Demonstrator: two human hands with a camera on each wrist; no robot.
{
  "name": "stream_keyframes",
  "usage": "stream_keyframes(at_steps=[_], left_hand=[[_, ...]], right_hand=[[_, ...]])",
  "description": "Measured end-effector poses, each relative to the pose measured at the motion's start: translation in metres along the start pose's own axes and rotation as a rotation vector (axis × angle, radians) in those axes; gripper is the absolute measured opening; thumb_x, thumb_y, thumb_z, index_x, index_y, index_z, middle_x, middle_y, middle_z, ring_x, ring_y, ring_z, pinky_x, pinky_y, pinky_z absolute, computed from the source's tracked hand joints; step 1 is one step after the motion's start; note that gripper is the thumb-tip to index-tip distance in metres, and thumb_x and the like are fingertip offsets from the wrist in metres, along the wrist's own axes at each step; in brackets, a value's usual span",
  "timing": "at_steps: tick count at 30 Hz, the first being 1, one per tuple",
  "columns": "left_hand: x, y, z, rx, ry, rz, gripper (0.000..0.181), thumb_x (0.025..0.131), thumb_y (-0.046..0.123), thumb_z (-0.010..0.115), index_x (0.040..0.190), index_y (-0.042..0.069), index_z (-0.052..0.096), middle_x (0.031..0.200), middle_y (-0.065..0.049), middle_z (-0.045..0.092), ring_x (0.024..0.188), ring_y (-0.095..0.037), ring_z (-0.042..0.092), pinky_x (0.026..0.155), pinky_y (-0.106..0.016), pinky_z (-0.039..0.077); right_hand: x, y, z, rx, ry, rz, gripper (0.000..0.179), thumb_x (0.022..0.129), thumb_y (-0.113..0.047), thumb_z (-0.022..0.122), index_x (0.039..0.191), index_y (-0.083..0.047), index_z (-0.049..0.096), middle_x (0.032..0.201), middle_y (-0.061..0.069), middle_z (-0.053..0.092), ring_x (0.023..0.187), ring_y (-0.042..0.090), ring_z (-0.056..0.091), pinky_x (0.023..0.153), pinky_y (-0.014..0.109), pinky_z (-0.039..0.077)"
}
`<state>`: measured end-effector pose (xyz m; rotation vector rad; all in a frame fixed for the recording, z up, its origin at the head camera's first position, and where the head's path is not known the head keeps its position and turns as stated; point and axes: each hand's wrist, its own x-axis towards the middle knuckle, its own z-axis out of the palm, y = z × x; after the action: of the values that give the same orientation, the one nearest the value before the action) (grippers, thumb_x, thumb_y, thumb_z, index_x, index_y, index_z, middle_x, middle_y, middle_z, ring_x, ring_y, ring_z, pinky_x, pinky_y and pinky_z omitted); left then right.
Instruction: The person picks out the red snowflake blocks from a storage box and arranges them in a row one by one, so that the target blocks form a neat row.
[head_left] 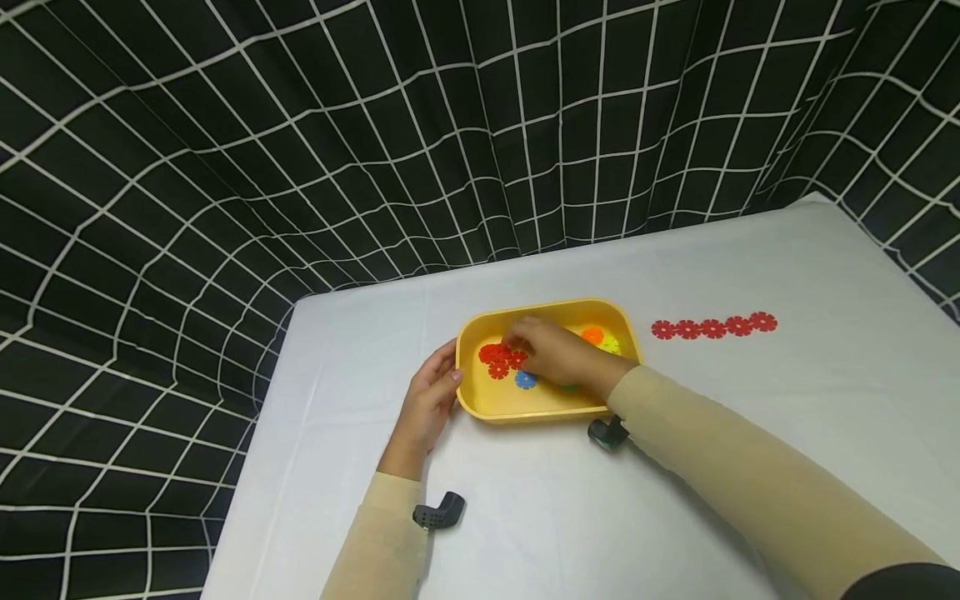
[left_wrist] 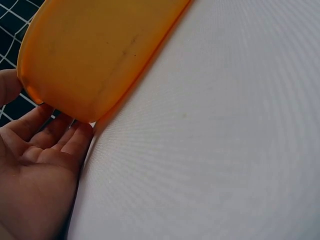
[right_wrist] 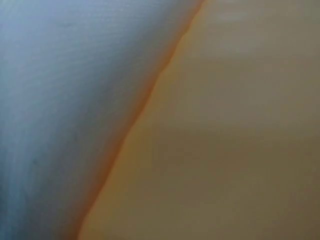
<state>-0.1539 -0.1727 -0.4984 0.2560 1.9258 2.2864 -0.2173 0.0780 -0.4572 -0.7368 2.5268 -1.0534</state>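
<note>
A yellow plastic tray [head_left: 540, 414] stands on the table, holding several notched plastic discs. My left hand [head_left: 431, 400] grips its left end, the thumb at the rim and the fingers against the outer wall; the left wrist view shows those fingers at the tray's underside edge. Inside the tray, my right hand [head_left: 558, 354] reaches to the red discs [head_left: 498, 360] with its fingers bent down among them. I cannot tell whether it pinches one. A blue disc [head_left: 526, 380] lies just below that hand. The right wrist view shows only the tray's blurred wall [right_wrist: 225, 150], the hand hidden.
Right of the tray, a row of several red discs [head_left: 713, 328] lies joined edge to edge on the white cloth [head_left: 525, 517]. An orange disc [head_left: 592, 335] and yellow-green ones [head_left: 610, 343] sit at the tray's right end. A black curtain with white grid [head_left: 450, 125] hangs behind.
</note>
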Motion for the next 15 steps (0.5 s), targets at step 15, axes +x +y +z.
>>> stream_keyframes(at_steps=[15], left_hand=[[-0.0001,0.001,0.0006,0.008,0.005,-0.008,0.053,0.109,0.003,0.051,0.162,-0.001,0.046,0.166,-0.015,0.047,0.152,-0.03,0.044,0.12,-0.038,0.042]], right_hand=[[-0.0016,-0.0067,-0.0014,0.034,-0.006,0.044,0.03,0.097,0.008,0.077,0.123,-0.006,0.072,0.107,0.007,0.061,0.106,0.028,0.055,0.097,0.037,0.053]])
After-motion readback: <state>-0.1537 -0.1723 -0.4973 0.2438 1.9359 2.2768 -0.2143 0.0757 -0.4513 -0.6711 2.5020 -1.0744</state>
